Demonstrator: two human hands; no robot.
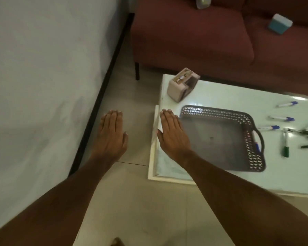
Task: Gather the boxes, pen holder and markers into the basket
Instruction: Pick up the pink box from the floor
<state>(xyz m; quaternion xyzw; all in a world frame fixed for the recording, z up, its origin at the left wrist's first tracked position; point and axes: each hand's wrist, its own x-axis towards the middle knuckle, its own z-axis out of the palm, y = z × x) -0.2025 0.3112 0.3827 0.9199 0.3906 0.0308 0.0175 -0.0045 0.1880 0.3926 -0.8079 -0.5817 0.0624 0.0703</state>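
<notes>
I held both hands out flat, palms down, fingers straight and pressed side by side, gripping nothing. My left hand hovered over the tiled floor, well apart from every item. My right hand hung over the near left corner of the low white table, its fingertips just beside the left rim of the basket.

The basket was a shallow dark grey tray with a lattice wall and a loop handle on its right side; its flat bottom lay bare, though one blue-capped marker seemed to rest against the right wall, inside or outside I could not tell. Beyond my right fingertips, near the table's far left corner, stood the pen holder, a pale pink box with open compartments and a brown label on top. The remaining markers lay scattered right of the basket: three white ones with blue caps, a green-capped one, and some dark ones at the frame's edge, blurred. A teal and white box sat far off on the maroon sofa.
</notes>
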